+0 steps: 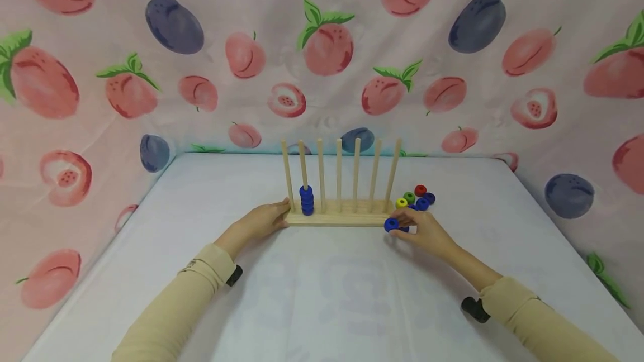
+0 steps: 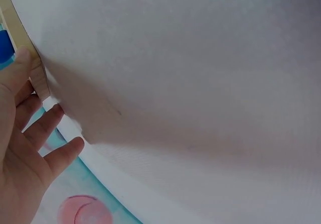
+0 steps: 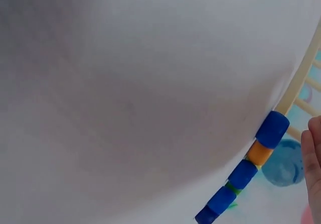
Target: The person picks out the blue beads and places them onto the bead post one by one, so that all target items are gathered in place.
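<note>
A wooden peg stand (image 1: pixel 336 220) with a row of several upright pegs stands on the table. On its second peg from the left is a stack of blue beads (image 1: pixel 307 201). My left hand (image 1: pixel 264 220) grips the left end of the base, its thumb (image 2: pixel 19 66) at the edge in the left wrist view. Just in front of the base's right end, my right hand (image 1: pixel 420 227) pinches a blue bead (image 1: pixel 391 224) between thumb and fingertips. Another blue bead (image 3: pixel 272 129) sits under that hand; the pinched one is out of the right wrist view.
Loose beads lie behind the right hand: a yellow bead (image 1: pixel 401 203), a green bead (image 1: pixel 410 198), a red bead (image 1: pixel 420 190) and several blue ones (image 1: pixel 422 204). A fruit-patterned cloth (image 1: pixel 322 99) hangs behind the white table (image 1: pixel 322 295).
</note>
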`<state>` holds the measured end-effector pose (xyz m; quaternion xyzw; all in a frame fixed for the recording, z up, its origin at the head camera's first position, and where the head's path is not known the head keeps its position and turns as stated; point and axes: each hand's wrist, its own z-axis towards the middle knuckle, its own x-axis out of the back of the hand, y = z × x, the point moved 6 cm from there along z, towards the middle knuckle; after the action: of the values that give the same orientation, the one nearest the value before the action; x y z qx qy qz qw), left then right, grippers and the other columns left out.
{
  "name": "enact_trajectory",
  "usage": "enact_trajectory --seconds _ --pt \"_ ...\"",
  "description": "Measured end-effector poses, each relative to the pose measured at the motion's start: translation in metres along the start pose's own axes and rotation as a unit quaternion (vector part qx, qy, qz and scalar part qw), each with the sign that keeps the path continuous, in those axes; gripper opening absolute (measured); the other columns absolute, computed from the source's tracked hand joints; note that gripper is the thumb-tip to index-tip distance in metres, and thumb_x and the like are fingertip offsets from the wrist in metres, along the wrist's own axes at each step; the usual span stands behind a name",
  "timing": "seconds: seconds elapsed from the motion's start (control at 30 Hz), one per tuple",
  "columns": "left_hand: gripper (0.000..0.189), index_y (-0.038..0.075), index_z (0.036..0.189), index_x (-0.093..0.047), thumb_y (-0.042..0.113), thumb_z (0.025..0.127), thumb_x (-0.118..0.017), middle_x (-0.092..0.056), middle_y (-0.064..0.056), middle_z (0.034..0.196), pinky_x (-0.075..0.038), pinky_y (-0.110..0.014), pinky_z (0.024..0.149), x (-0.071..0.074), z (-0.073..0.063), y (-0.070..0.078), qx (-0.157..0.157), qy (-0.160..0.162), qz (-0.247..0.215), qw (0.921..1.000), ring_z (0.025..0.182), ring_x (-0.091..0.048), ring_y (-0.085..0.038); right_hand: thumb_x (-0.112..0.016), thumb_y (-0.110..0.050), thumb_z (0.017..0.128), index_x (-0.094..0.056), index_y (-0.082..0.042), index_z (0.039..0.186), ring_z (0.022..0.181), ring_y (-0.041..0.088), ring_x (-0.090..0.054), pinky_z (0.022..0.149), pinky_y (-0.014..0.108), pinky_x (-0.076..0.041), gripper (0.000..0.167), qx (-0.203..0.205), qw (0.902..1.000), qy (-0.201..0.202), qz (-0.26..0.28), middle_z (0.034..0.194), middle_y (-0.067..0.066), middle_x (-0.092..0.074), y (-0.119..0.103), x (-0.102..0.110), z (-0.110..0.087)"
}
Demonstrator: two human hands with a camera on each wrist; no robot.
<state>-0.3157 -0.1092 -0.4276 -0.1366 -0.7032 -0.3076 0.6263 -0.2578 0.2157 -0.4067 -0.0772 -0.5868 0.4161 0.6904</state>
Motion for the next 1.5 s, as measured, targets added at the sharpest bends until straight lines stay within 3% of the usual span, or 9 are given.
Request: enact_trajectory --seconds 0.93,1.13,1.5 --pt "0.055 -0.009 0.139 -0.037 0.019 0.095 -0.056 -0.038 -0.024 0.145 -0.039 -0.047 0.108 0.002 -0.001 0.003 0.007 -0.011 0.005 0.9999 0.129 -0.045 -0.038 -0.071 -0.011 0.083 -0.063 0.003 0.108 0.087 0.025 -0.068 0.078 0.039 -0.058 0.029 0.033 0.9992 -0.024 0.001 0.098 0.013 -0.070 -0.014 -0.009 0.008" --pt "0.055 -0.008 0.139 -0.037 0.020 0.095 -0.055 -0.036 -0.023 0.146 -0.038 -0.046 0.109 -0.001 0.001 0.001 0.010 -0.014 -0.003 0.9998 0.130 -0.044 -0.038 -0.071 -0.010 0.083 -0.064 0.001 0.107 0.086 0.024 -0.068 0.078 0.040 -0.058 0.028 0.021 0.9995 -0.023 0.001 0.097 0.012 -0.071 -0.012 -0.009 0.011" --pt "0.055 -0.006 0.140 -0.037 0.021 0.096 -0.055 -0.036 -0.022 0.146 -0.037 -0.046 0.110 -0.002 0.001 -0.002 0.013 -0.011 -0.003 0.9998 0.131 -0.043 -0.037 -0.071 -0.010 0.083 -0.063 0.001 0.108 0.087 0.025 -0.068 0.079 0.040 -0.058 0.028 0.035 0.9993 -0.007 0.016 0.101 0.014 -0.071 -0.022 -0.005 0.019"
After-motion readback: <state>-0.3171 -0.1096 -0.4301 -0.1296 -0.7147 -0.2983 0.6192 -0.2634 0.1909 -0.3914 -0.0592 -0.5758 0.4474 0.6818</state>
